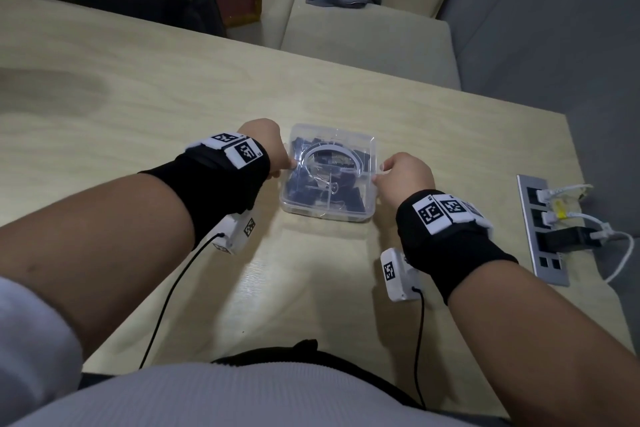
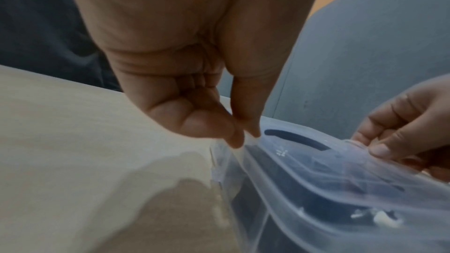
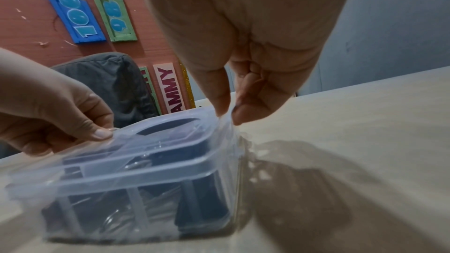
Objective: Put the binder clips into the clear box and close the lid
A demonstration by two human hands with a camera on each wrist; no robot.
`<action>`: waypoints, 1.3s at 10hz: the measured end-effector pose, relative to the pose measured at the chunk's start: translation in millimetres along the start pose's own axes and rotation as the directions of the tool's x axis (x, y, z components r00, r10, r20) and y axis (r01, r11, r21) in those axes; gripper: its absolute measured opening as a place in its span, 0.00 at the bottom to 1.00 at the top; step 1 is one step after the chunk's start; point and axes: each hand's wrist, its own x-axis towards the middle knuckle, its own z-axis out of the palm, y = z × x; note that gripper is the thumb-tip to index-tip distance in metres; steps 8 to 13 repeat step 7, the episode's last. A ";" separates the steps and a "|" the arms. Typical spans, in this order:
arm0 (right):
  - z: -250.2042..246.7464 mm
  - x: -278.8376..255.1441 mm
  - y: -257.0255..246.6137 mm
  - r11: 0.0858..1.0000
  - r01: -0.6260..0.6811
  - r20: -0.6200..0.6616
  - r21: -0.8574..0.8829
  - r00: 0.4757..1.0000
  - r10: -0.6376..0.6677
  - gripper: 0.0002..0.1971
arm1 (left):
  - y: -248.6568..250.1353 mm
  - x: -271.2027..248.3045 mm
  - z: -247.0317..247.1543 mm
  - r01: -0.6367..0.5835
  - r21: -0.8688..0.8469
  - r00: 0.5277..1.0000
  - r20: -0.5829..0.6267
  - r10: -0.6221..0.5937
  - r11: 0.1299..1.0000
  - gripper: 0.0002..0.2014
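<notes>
The clear box (image 1: 329,208) sits on the table (image 1: 138,107) directly between the two hands, with the black binder clips (image 1: 301,180) inside it. The lid (image 1: 334,152) lies on top. At the box's 9 o'clock side, the left hand (image 1: 265,142) pinches the lid's edge between thumb and fingertip. At its 3 o'clock side, the right hand (image 1: 407,173) pinches the opposite edge the same way. A power strip (image 1: 540,229) lies well apart toward 3 o'clock.

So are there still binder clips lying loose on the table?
No: the head view shows the black binder clips all inside the clear box, with none on the table around it.
</notes>
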 end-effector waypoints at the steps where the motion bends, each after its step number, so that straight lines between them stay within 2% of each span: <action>1: -1.4 -0.8 -6.0 0.998 0.017 0.005 -0.062 1.000 -0.017 0.09 | 5.6 2.1 0.6 -0.030 0.112 0.999 -0.031 0.034 0.993 0.13; 2: -2.2 -2.9 -10.4 0.991 0.045 0.013 -0.126 0.999 -0.043 0.11 | 7.4 4.6 0.4 -0.042 0.186 0.998 -0.031 0.049 0.982 0.12; 4: -3.8 -5.8 -11.1 0.988 0.045 0.016 -0.150 0.999 -0.043 0.12 | 7.5 3.4 3.3 -0.068 0.225 0.994 -0.065 0.085 0.972 0.16; 6: 0.9 -10.3 0.6 0.996 0.040 0.011 -0.074 0.999 -0.039 0.14 | -5.7 3.2 8.8 -0.104 0.141 0.989 -0.088 0.117 0.985 0.17; 7: -6.4 -19.4 12.7 0.999 0.044 -0.003 0.009 0.999 -0.044 0.20 | -18.6 -2.3 13.3 -0.071 0.047 0.991 -0.113 0.076 0.996 0.20; 13: -6.4 -19.4 12.7 0.999 0.044 -0.003 0.009 0.999 -0.044 0.20 | -18.6 -2.3 13.3 -0.071 0.047 0.991 -0.113 0.076 0.996 0.20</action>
